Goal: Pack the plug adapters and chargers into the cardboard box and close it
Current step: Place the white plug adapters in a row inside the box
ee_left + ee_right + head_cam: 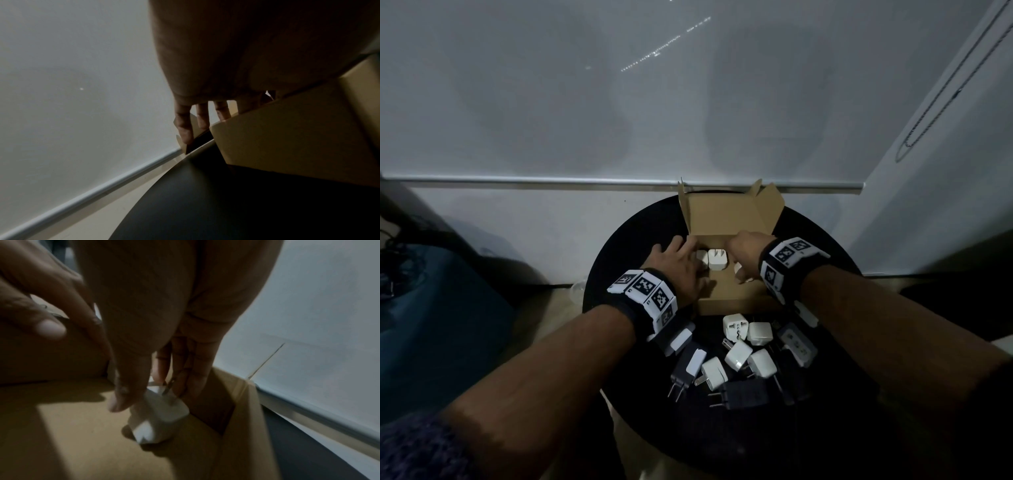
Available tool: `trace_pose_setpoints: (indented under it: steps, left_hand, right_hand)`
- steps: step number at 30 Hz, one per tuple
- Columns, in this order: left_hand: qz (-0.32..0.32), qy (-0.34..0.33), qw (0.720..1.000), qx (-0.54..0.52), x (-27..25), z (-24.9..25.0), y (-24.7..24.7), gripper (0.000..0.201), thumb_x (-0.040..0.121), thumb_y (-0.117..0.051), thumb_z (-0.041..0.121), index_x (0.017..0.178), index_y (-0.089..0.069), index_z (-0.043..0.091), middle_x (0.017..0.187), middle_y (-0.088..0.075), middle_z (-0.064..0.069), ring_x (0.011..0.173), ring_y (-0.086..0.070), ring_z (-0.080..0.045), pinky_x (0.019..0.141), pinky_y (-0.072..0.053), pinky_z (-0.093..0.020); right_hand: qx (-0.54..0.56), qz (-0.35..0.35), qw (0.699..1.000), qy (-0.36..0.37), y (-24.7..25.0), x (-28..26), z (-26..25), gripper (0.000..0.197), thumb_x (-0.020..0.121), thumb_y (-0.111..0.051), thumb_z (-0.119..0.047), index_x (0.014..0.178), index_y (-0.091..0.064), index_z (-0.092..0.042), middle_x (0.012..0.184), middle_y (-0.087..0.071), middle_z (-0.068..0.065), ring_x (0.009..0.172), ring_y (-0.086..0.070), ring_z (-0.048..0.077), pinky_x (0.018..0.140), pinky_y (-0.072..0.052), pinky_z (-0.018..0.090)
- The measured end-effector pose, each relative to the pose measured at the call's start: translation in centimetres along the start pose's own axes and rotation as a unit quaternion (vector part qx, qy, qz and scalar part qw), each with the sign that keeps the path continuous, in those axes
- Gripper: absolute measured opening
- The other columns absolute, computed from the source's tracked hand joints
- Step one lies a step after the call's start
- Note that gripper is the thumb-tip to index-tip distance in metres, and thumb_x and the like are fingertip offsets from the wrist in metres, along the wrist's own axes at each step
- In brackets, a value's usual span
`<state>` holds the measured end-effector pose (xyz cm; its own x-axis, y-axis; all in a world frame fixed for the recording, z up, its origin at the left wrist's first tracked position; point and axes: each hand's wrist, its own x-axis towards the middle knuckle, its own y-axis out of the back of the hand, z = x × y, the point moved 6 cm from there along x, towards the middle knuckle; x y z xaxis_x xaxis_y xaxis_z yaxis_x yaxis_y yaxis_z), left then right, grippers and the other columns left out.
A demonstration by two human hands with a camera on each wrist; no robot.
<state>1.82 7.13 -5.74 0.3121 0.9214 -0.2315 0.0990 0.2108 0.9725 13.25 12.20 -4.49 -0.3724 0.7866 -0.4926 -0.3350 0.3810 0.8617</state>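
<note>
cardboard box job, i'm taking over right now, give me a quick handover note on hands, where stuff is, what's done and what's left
Left hand: fingers straight, resting on the left wall of the cardboard box, steadying it.
Right hand: inside the box, pinching a white charger as it sets it on the box floor.
Box: on the round black table, lid flap standing open at the back.
Done: a couple of white chargers already sit at the back of the box.
Left: the loose pile of white and dark adapters and chargers in front of the box still needs packing, then close the lid.
</note>
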Motion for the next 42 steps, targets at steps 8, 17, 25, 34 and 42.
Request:
trace_pose_setpoints:
  steps: [8, 17, 25, 34, 42]
  left_hand:
    - [0.007, 0.001, 1.0, 0.008, 0.1, 0.0, -0.1, 0.052, 0.098, -0.027, 0.051, 0.143, -0.043, 0.031, 0.152, -0.025, -0.002, 0.136, -0.027, -0.023, 0.103, -0.031, -0.046]
    - [-0.001, -0.016, 1.0, 0.0, -0.1, 0.1, 0.2, 0.053, 0.098, -0.029, 0.05, 0.142, -0.049, 0.027, 0.143, -0.039, -0.002, 0.131, -0.036, -0.022, 0.102, -0.032, -0.044]
    - [-0.013, -0.021, 1.0, 0.0, -0.1, 0.2, -0.2, 0.051, 0.1, -0.027, 0.048, 0.142, -0.048, 0.027, 0.146, -0.04, -0.001, 0.131, -0.04, -0.023, 0.102, -0.033, -0.045]
    - [-0.036, -0.01, 0.999, 0.016, 0.4, 0.4, -0.3, 0.047, 0.096, -0.035, 0.042, 0.137, -0.052, 0.029, 0.137, -0.05, 0.002, 0.123, -0.051, -0.023, 0.096, -0.033, -0.046]
    - [0.02, 0.004, 0.999, -0.036, 0.2, 0.5, 0.3, 0.047, 0.098, -0.033, 0.047, 0.134, -0.053, 0.025, 0.136, -0.051, 0.001, 0.123, -0.052, -0.023, 0.095, -0.038, -0.043]
  right_hand:
    - [0.064, 0.036, 0.997, -0.017, 1.1, -0.7, 2.2, 0.008, 0.083, -0.065, -0.01, 0.091, -0.064, -0.009, 0.103, -0.065, 0.009, 0.094, -0.064, 0.026, 0.077, -0.051, 0.03]
    - [-0.024, -0.05, 0.998, 0.019, -0.9, -1.6, 2.3, 0.024, 0.083, -0.063, -0.011, 0.105, -0.072, -0.012, 0.109, -0.071, 0.004, 0.102, -0.064, 0.022, 0.082, -0.05, 0.028]
    - [-0.027, -0.015, 0.999, 0.021, -0.5, -1.1, 1.5, 0.028, 0.081, -0.054, -0.006, 0.101, -0.068, -0.02, 0.096, -0.066, 0.006, 0.094, -0.062, 0.028, 0.078, -0.053, 0.034]
    - [-0.001, -0.003, 1.0, 0.027, -0.6, -1.3, 1.7, 0.049, 0.084, -0.048, 0.0, 0.128, -0.06, -0.019, 0.128, -0.059, 0.007, 0.116, -0.056, 0.025, 0.091, -0.049, 0.032]
    - [0.143, 0.13, 0.979, 0.066, 0.5, -6.2, -0.5, 0.022, 0.075, -0.046, -0.022, 0.073, -0.067, -0.02, 0.088, -0.072, 0.002, 0.084, -0.066, 0.024, 0.076, -0.056, 0.035]
